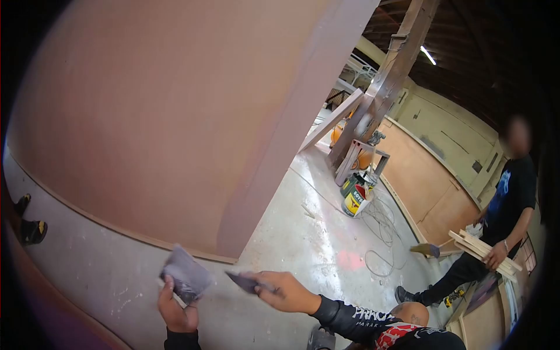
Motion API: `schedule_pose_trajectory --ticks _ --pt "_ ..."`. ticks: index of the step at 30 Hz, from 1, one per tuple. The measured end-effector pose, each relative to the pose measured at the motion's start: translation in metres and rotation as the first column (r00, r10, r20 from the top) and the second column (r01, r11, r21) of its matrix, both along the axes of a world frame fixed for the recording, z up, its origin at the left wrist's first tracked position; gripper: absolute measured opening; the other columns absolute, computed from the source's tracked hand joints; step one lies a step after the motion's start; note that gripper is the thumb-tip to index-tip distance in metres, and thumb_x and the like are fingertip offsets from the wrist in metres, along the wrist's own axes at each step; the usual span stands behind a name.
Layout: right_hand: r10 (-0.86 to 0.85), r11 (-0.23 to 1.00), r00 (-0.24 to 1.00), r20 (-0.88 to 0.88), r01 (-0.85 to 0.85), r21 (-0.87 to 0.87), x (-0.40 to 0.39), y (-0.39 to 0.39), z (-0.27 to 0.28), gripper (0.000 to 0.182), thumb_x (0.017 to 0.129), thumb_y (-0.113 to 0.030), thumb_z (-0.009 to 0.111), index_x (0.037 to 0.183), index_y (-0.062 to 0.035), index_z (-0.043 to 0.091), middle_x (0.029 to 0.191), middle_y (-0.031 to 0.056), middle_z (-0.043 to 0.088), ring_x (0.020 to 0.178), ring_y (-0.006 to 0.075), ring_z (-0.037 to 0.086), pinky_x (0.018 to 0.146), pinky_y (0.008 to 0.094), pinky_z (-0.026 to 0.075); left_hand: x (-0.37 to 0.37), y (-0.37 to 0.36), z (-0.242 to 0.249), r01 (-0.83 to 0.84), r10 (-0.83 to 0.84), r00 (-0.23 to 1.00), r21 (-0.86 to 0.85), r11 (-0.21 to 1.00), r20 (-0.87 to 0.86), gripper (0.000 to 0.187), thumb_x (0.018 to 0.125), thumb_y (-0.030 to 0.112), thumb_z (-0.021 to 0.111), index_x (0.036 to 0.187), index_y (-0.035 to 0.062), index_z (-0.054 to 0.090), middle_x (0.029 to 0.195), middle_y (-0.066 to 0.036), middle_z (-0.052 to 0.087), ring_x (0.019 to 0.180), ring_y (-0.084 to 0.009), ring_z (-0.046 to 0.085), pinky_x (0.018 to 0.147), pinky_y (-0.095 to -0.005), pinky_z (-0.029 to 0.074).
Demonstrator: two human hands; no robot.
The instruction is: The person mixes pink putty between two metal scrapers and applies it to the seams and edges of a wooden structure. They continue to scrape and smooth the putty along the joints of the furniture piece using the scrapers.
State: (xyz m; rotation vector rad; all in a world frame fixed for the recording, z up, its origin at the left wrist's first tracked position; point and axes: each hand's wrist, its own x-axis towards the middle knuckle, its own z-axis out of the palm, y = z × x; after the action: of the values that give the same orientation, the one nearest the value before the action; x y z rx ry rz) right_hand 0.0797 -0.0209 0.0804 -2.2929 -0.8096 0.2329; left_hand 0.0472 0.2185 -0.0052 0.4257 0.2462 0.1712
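Observation:
My left hand (177, 312) is closed on the lower edge of a flat, grey-purple spreader (189, 274) smeared with filler. To its right, my right hand (286, 291) grips a putty knife (242, 282), its dark blade pointing left toward the spreader. A gap separates the two tools. Behind them rises a large pinkish-brown panel (175, 128), with a paler band along its right edge. The spreader overlaps the panel's bottom edge in this view.
A person (496, 216) at the right carries several wooden strips (484, 254). Paint buckets (354, 201) and a loose cable (382, 233) are on the concrete floor (286, 233). A post (388, 76) and a long wooden panel (429, 186) stand behind. A shoe (34, 231) shows at far left.

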Motion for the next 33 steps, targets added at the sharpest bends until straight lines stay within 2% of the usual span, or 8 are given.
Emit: schedule_pose_trajectory --ticks 1,5,9,12,16,17,25,33 --pt "-0.123 0.959 0.889 -0.441 0.221 0.177 0.002 -0.002 0.005 0.026 0.094 -0.011 0.06 0.118 -0.0031 0.064 0.103 0.0024 0.065 0.092 0.0096 0.058 0.079 0.026 0.048 0.002 0.0 0.003 -0.228 0.222 0.974 0.171 0.959 0.049 0.04 0.099 0.028 0.05 0.132 0.0072 0.051 0.12 -0.008 0.06 0.099 -0.0229 0.064 0.075 -0.0349 0.053" --pt "-0.092 0.773 0.767 -0.635 0.457 0.439 -0.006 0.018 0.005 0.022 0.095 -0.015 0.062 0.111 0.0001 0.065 0.092 -0.0018 0.065 0.084 0.0063 0.057 0.076 0.0251 0.047 0.004 -0.02 -0.006 -0.347 0.241 0.937 0.611 0.712 0.252 0.039 0.101 0.026 0.049 0.126 -0.0023 0.054 0.112 -0.013 0.061 0.105 -0.0237 0.06 0.093 -0.0357 0.045" --pt "-0.224 0.819 0.846 -0.484 0.432 0.378 0.005 0.001 0.032 0.017 0.09 -0.021 0.071 0.096 -0.0055 0.071 0.076 -0.0031 0.064 0.066 0.0043 0.054 0.057 0.023 0.041 -0.017 -0.016 0.02 0.221 -0.49 0.871 0.907 0.359 -0.018 0.04 0.102 0.029 0.05 0.121 -0.0053 0.057 0.103 -0.007 0.062 0.096 -0.0146 0.056 0.089 -0.0304 0.045" --pt "-0.477 0.847 0.864 0.164 0.401 0.35 0.025 -0.029 0.13 0.021 0.088 -0.026 0.068 0.088 -0.0052 0.071 0.076 -0.0009 0.065 0.067 0.0107 0.058 0.062 0.0269 0.046 -0.028 -0.036 0.021 0.176 -0.455 0.888 0.861 0.477 0.071 0.041 0.102 0.029 0.049 0.118 -0.0072 0.058 0.102 -0.006 0.063 0.094 -0.0137 0.056 0.087 -0.0285 0.045" --pt "-0.316 0.948 0.441 0.84 0.131 0.289 0.053 -0.06 0.291 0.036 0.088 -0.007 0.058 0.123 0.002 0.059 0.091 0.0151 0.069 0.079 0.0218 0.067 0.069 0.0332 0.051 -0.038 -0.049 -0.022 0.129 -0.29 0.953 0.742 0.658 0.091 0.039 0.102 0.026 0.049 0.12 -0.007 0.057 0.105 -0.007 0.063 0.095 -0.014 0.057 0.088 -0.0283 0.045" --pt "-0.088 0.996 0.107 0.99 0.04 0.084 0.072 -0.075 0.332 0.039 0.084 -0.003 0.056 0.123 0.0003 0.059 0.096 0.0176 0.069 0.084 0.0294 0.065 0.075 0.0377 0.05 -0.042 -0.055 -0.028 0.129 -0.252 0.964 0.67 0.731 0.089 0.038 0.102 0.025 0.049 0.12 -0.0073 0.057 0.106 -0.008 0.063 0.095 -0.0148 0.058 0.088 -0.029 0.045" --pt "0.328 0.84 -0.484 0.811 0.543 -0.016 0.084 -0.067 0.415 0.046 0.08 -0.001 0.058 0.126 -0.005 0.06 0.122 0.0124 0.063 0.103 0.0303 0.058 0.091 0.0395 0.046 -0.063 -0.059 -0.05 0.106 -0.202 0.971 0.536 0.838 0.125 0.035 0.1 0.021 0.05 0.119 -0.0077 0.056 0.108 -0.009 0.063 0.098 -0.017 0.059 0.091 -0.0307 0.045" --pt "0.235 0.901 -0.408 0.882 0.432 -0.04 0.059 -0.1 0.432 0.056 0.078 0.009 0.054 0.129 -0.0123 0.059 0.128 0.0114 0.061 0.116 0.0316 0.056 0.103 0.041 0.043 -0.087 -0.068 -0.055 0.039 -0.105 0.991 0.568 0.822 0.084 0.033 0.1 0.023 0.051 0.115 -0.0061 0.057 0.105 -0.008 0.062 0.096 -0.0162 0.057 0.089 -0.0313 0.044"
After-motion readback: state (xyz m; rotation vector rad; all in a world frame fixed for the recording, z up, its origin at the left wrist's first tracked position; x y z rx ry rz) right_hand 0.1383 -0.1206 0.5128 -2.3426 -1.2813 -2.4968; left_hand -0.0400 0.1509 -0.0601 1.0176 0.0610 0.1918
